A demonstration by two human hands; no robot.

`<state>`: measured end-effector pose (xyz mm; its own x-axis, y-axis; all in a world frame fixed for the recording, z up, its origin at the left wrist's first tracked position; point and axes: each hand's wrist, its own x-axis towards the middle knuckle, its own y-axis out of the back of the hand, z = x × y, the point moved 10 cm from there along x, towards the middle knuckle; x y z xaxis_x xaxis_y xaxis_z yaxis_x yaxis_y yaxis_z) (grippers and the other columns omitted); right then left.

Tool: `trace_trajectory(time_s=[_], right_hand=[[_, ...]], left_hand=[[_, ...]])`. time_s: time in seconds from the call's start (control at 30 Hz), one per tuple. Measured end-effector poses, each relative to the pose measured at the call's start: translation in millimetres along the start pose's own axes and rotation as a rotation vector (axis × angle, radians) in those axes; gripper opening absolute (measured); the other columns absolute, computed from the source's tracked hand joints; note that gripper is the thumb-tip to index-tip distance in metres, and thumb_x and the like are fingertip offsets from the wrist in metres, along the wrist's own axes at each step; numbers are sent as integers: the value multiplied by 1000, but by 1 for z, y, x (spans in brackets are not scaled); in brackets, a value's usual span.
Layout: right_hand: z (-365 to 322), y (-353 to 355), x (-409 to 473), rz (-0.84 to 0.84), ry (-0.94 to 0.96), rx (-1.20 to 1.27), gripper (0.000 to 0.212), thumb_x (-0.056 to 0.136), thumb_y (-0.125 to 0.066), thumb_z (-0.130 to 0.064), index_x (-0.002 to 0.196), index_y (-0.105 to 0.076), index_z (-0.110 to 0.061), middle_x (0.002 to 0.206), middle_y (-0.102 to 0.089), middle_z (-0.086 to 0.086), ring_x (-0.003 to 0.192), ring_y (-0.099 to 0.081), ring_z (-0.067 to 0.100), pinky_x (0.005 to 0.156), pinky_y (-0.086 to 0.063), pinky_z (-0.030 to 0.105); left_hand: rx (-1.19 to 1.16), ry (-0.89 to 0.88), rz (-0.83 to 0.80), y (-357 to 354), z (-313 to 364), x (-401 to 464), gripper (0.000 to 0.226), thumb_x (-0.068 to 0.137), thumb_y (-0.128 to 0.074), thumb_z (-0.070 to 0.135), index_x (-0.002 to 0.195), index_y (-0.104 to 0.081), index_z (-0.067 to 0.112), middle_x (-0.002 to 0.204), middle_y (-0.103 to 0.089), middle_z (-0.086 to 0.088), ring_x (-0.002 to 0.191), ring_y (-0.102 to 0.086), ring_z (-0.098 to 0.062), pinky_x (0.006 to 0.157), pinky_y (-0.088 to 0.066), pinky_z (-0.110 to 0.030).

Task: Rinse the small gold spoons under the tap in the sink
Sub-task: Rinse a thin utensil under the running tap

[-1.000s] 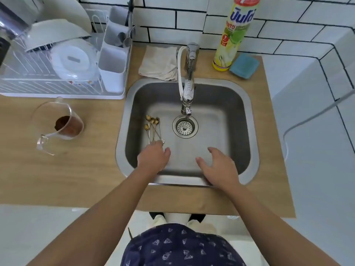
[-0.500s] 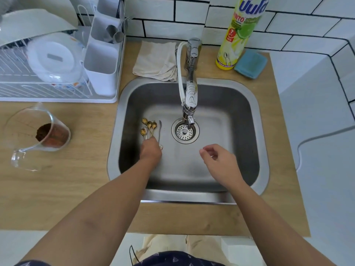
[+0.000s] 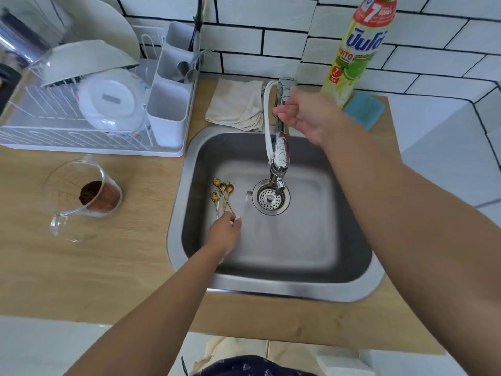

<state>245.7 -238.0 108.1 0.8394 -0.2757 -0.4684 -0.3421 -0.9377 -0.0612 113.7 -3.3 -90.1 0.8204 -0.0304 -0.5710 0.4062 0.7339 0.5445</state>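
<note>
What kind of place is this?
Most likely a home kitchen: a steel sink with tap set in a wooden counter, a dish rack holding bowls, and a dish soap bottle against white tiles.

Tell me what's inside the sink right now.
In the sink: gold spoons left of the drain strainer, handle ends at the left hand. Whatever lies under that hand is hidden.

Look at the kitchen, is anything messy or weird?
A bit. The gold spoons lie in the sink with dark specks on their bowls and around them. The glass jug on the counter lies tipped on its side, brown grounds inside. Nothing looks broken.
</note>
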Motion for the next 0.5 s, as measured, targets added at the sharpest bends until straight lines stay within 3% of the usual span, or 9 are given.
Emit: trace_trajectory(time_s=[0.1,0.2,0.3,0.43,0.5], right_hand=[[3,-20,4,-39,-59,-37,31,106,-56,-14,126,-55,9,90,-71,19,68,-75,17,61,-63,25],[9,-15,11,56,-75,-31,25,106,-56,-16,115,-58,7,84,-70,19,57,-73,16,53,-61,25],[14,-14,17,55,-118,-23,24,109,-49,-16,100,-56,4,87,-68,20,51,-71,15,47,-58,24],[17,-15,22,72,-97,-26,29,110,-45,-18,93,-56,2,87,-65,15,63,-68,15,45,-57,23],[16,-14,23,102,-78,-13,27,110,-45,-21,100,-57,2,85,-65,13,64,-68,15,45,-58,23]], left_hand=[[-82,-60,-23,2,9,-8,23,104,-43,34,113,-58,20,113,-65,-11,98,-58,-28,81,-46,-36],[-163,-68,-26,8,13,-11,27,106,-37,31,112,-61,20,113,-65,-14,93,-60,-34,73,-43,-31],[-202,-66,-17,14,13,-15,29,107,-35,27,111,-63,20,110,-66,-17,71,-51,-18,59,-37,-25],[-194,-33,-36,14,6,-17,29,108,-35,28,113,-62,21,97,-61,-2,73,-49,-11,58,-39,-25],[-181,-24,-51,13,4,-19,29,107,-35,30,112,-62,21,92,-59,1,72,-49,-10,56,-39,-24]])
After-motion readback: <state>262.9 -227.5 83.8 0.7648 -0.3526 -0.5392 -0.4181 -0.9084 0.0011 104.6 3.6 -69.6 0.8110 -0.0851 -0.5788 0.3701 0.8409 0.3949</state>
